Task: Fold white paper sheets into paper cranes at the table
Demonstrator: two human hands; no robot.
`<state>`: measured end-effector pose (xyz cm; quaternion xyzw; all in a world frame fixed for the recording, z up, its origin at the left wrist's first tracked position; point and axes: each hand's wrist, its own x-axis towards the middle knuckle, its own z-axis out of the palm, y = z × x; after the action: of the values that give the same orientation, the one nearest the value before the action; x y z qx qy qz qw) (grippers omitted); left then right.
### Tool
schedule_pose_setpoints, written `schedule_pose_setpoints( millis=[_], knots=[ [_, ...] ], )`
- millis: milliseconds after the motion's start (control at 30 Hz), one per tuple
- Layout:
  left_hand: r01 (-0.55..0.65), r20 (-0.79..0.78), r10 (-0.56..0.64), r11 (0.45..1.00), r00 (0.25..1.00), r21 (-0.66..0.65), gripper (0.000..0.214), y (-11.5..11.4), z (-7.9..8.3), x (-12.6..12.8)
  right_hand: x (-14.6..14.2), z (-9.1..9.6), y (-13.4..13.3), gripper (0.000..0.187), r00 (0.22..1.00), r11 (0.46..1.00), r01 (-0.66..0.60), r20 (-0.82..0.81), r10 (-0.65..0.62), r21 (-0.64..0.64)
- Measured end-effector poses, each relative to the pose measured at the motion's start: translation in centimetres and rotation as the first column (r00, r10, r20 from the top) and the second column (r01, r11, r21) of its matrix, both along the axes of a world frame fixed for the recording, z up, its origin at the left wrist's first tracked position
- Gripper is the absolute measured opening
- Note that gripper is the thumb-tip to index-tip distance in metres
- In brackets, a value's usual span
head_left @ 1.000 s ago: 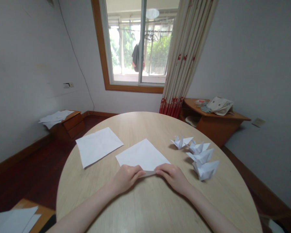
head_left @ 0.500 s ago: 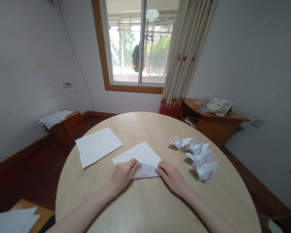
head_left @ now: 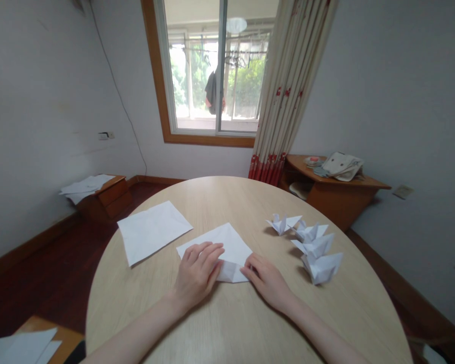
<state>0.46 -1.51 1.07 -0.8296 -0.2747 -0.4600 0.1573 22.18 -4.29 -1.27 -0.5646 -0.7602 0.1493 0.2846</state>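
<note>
A white sheet of paper [head_left: 227, 240] lies on the round table in front of me, its near edge folded up in a flap. My left hand [head_left: 199, 265] rests over the left part of that flap, fingers stretched out and lying flat, hiding the paper beneath. At the right end of the fold, my right hand [head_left: 265, 275] pinches the paper between thumb and curled fingers. Several folded paper cranes [head_left: 320, 265] stand in a row to the right of my right hand. Another flat white sheet [head_left: 153, 232] lies to the left, apart from both hands.
The round wooden table [head_left: 227, 328] fills the middle. A small cabinet [head_left: 116, 197] with papers stands at the far left, a corner desk [head_left: 337, 194] with a cloth bag [head_left: 343, 166] at the right. More papers [head_left: 23, 346] lie on a surface at the lower left.
My left hand has gone from pinching the paper's edge to lying spread over the fold. My right hand keeps its grip at the right end.
</note>
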Motion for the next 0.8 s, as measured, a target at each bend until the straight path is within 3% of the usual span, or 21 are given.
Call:
schedule_pose_setpoints(
  millis=[200,467,800],
  knots=[
    [-0.006,-0.080,0.018,0.990,0.997,0.144,0.016,-0.3,-1.2,0.6,0.0,0.0,0.0,0.018,1.000,1.000,0.001,-0.007,-0.001,-0.010],
    [-0.038,-0.239,0.075,0.987,0.968,0.157,0.018,-0.2,-1.6,1.2,0.0,-0.6,0.3,0.013,1.000,0.999,0.019,0.016,-0.020,0.032],
    [0.029,-0.343,0.015,0.992,0.939,0.123,0.018,0.5,-2.7,1.1,-0.1,-0.5,0.2,0.014,0.999,1.000,0.012,0.030,-0.012,0.004]
  ],
)
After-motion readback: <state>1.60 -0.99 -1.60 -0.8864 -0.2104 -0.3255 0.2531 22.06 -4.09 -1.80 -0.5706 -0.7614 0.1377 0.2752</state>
